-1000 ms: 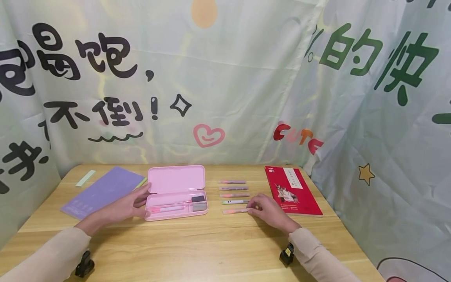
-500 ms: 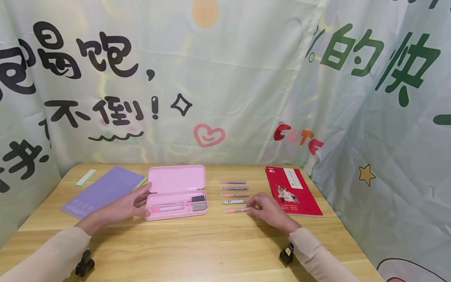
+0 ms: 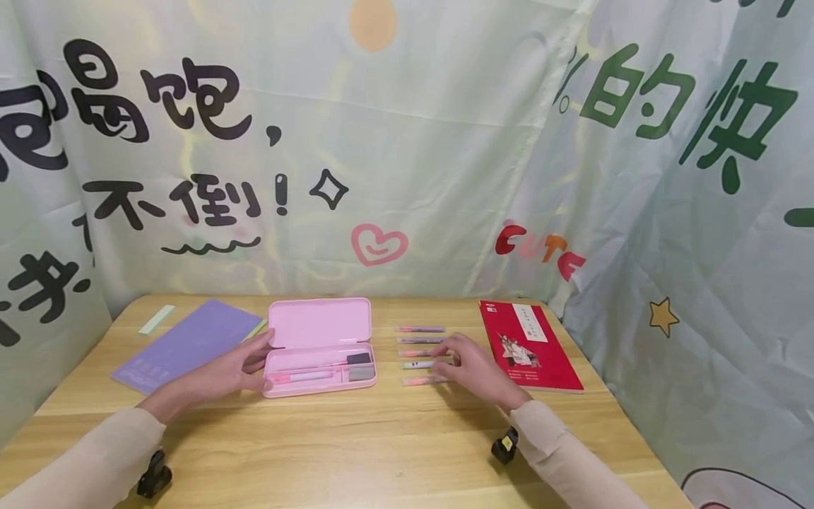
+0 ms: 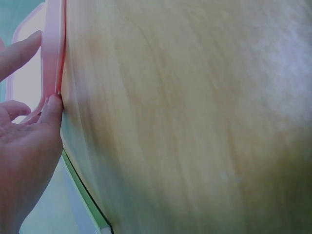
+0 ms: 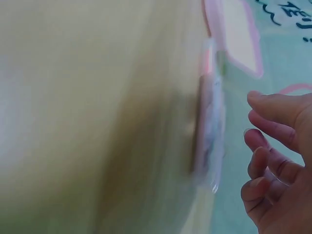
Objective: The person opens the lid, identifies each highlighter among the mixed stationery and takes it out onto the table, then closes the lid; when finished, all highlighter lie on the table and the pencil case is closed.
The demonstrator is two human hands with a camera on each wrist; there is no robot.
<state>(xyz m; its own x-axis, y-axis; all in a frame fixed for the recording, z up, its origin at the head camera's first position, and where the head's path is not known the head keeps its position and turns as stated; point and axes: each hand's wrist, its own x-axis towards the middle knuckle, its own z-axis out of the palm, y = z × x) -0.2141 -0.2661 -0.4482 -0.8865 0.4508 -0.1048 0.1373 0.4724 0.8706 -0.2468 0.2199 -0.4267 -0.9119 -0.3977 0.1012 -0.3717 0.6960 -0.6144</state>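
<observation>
In the head view my left hand (image 3: 225,372) holds the left end of a pink pencil case (image 3: 320,324), thumb at the front corner and a finger near the hinge. The case lies with its lid raised, holding pens (image 3: 305,376) and a grey eraser (image 3: 361,372). To its right, several slim markers (image 3: 417,365) lie in a row, one above another. My right hand (image 3: 473,371) hovers over the right ends of the nearer ones. The right wrist view shows its fingers (image 5: 275,107) loosely bent, thumb and fingertips apart, nothing between them; the markers (image 5: 209,122) look blurred beside it.
A purple notebook (image 3: 184,346) lies at the left, partly behind my left arm, with a pale green strip (image 3: 155,319) beyond it. At the right lies a red booklet (image 3: 531,346). Printed fabric (image 3: 432,155) hangs behind the wooden table (image 3: 356,452).
My right hand has come away from the nearest marker's end and shifted slightly left and up over the row. My left hand stays on the pencil case.
</observation>
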